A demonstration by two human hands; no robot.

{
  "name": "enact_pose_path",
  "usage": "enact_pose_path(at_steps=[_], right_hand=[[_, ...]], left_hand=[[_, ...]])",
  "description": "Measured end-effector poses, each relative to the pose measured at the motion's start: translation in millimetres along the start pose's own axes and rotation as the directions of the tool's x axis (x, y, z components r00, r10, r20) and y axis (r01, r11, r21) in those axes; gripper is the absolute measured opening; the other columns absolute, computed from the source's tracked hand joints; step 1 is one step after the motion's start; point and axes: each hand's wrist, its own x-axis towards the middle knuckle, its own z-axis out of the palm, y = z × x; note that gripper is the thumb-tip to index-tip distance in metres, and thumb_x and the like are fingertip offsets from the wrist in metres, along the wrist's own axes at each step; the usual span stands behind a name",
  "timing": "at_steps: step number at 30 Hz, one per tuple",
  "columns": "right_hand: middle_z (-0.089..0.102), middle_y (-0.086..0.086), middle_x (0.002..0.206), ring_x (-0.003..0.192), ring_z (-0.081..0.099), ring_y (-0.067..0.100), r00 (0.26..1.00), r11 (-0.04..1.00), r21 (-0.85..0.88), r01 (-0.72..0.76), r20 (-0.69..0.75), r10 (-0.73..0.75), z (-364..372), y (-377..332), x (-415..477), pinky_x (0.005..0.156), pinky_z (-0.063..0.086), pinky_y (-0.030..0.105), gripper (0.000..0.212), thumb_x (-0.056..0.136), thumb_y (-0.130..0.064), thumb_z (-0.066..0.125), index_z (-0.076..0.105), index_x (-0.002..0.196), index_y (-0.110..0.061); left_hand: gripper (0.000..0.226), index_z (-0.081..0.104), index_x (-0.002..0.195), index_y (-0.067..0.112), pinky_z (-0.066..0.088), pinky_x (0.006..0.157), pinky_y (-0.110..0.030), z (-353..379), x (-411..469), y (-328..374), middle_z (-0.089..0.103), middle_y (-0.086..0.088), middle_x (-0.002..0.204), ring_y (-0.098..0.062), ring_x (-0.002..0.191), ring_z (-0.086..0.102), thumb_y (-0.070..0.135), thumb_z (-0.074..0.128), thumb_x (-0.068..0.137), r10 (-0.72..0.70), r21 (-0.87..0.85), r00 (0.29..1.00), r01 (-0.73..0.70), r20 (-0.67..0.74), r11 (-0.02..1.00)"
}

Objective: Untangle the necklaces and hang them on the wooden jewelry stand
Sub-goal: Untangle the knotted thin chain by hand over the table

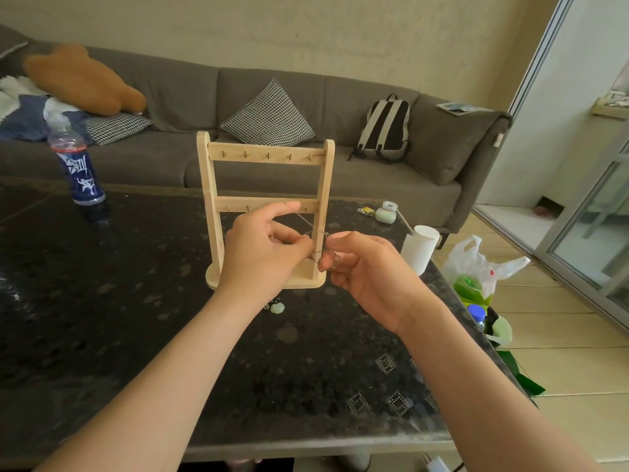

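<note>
Chain (304, 220) was pinched in the grip of left hand (262, 257) and right hand (371, 277) before stand (218, 185); it was best worked loose with slack, never tugged.

Home living room: grey sofa (238, 97), cushions (269, 115), dark table (102, 318).

Grey sofa (374, 185) against cream wall (340, 35); tiled floor (561, 362) (sliding door (585, 233), seemingly, right).
</note>
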Motion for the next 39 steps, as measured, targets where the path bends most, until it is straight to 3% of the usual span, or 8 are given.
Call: enact_pose_path(at_steps=[4, 10, 14, 21, 27, 30, 34, 39], right_hand=[[0.064, 0.015, 0.078, 0.094, 0.053, 0.030, 1.000, 0.999, 0.031, -0.015, -0.023, 0.016, 7.8, 0.4, 2.6, 0.091, 0.039, 0.047, 0.023, 0.084, -0.028, 0.064, 0.066, 0.095, -0.008], [0.021, 0.008, 0.069, 0.079, 0.054, 0.022, 1.000, 0.998, 0.058, -0.011, -0.008, 0.011, 13.5, -4.3, -1.6, 0.082, 0.037, 0.039, 0.010, 0.074, -0.020, 0.057, 0.057, 0.064, -0.023], [0.036, 0.001, 0.054, 0.066, 0.055, 0.022, 0.999, 0.998, -0.067, -0.016, -0.048, 0.012, 13.3, -2.8, 0.9, 0.083, 0.043, 0.040, 0.029, 0.090, -0.005, 0.062, 0.055, 0.065, -0.018], [0.068, 0.005, 0.066, 0.049, 0.056, 0.013, 0.904, 0.919, -0.387, 0.074, -0.362, -0.226, 13.0, 1.3, 0.8, 0.048, 0.045, 0.019, 0.006, 0.097, -0.011, 0.064, 0.067, 0.099, -0.015], [0.067, 0.001, 0.058, 0.063, 0.064, 0.015, 0.858, 0.936, -0.352, 0.026, -0.473, -0.202, 9.4, 3.3, 4.5, 0.069, 0.054, 0.030, 0.018, 0.103, -0.030, 0.064, 0.074, 0.092, -0.019], [0.051, 0.001, 0.050, 0.077, 0.071, 0.024, 0.884, 0.996, -0.068, -0.056, -0.467, 0.018, 9.4, -0.7, 6.8, 0.085, 0.048, 0.037, 0.043, 0.107, -0.035, 0.058, 0.063, 0.070, -0.015], [0.035, 0.001, 0.051, 0.072, 0.069, 0.024, 0.950, 0.939, 0.344, 0.027, -0.301, 0.083, 10.4, -2.7, 4.9, 0.081, 0.042, 0.039, 0.042, 0.115, -0.030, 0.037, 0.063, 0.087, -0.012], [0.041, 0.002, 0.057, 0.057, 0.054, 0.019, 0.971, 0.856, 0.513, 0.068, -0.231, 0.061, 19.5, -8.0, 0.5, 0.072, 0.046, 0.034, 0.026, 0.113, -0.012, 0.038, 0.062, 0.121, -0.008]], left_hand=[[0.037, 0.077, 0.127, 0.026, 0.054, 0.074, -0.017, 4.0, -1.0, -4.7, 0.071, 0.009, 0.097, -0.012, 0.082, 0.067, 0.015, 0.080, 0.091, 0.112, 0.139, 0.973, -0.085, -0.203, 0.987], [0.030, 0.079, 0.120, 0.028, 0.061, 0.088, -0.028, 6.4, 3.9, -10.4, 0.069, 0.005, 0.118, -0.018, 0.097, 0.069, 0.009, 0.073, 0.097, 0.139, 0.149, 0.964, -0.107, -0.228, 0.983], [0.023, 0.079, 0.112, 0.027, 0.062, 0.089, -0.033, 7.4, 2.7, -11.8, 0.070, 0.010, 0.110, -0.019, 0.096, 0.072, 0.010, 0.070, 0.100, 0.109, 0.144, 0.971, -0.080, -0.212, 0.986], [0.026, 0.072, 0.112, 0.026, 0.063, 0.095, -0.045, 14.2, 5.4, -9.1, 0.061, 0.014, 0.112, -0.020, 0.103, 0.070, 0.020, 0.046, 0.112, -0.252, -0.122, 0.968, 0.249, -0.008, 0.961], [0.028, 0.072, 0.105, 0.018, 0.068, 0.083, -0.044, 6.9, 9.3, -7.0, 0.072, -0.012, 0.097, -0.025, 0.086, 0.080, 0.001, 0.049, 0.108, -0.449, -0.436, 0.893, 0.402, -0.007, 0.806], [0.011, 0.069, 0.110, 0.010, 0.066, 0.088, -0.051, 4.0, 11.9, -6.5, 0.063, -0.011, 0.078, -0.026, 0.083, 0.076, 0.003, 0.062, 0.105, -0.550, -0.642, 0.826, 0.491, 0.128, 0.589], [0.011, 0.064, 0.114, 0.002, 0.067, 0.082, -0.047, 1.3, 11.6, -4.8, 0.045, -0.004, 0.062, -0.014, 0.063, 0.056, 0.003, 0.063, 0.103, -0.583, -0.748, 0.761, 0.556, 0.283, 0.363], [0.008, 0.061, 0.101, 0.005, 0.063, 0.080, -0.038, 4.5, 11.4, -2.3, 0.039, 0.001, 0.059, -0.011, 0.050, 0.043, 0.010, 0.068, 0.103, -0.577, -0.759, 0.768, 0.543, 0.276, 0.360]])
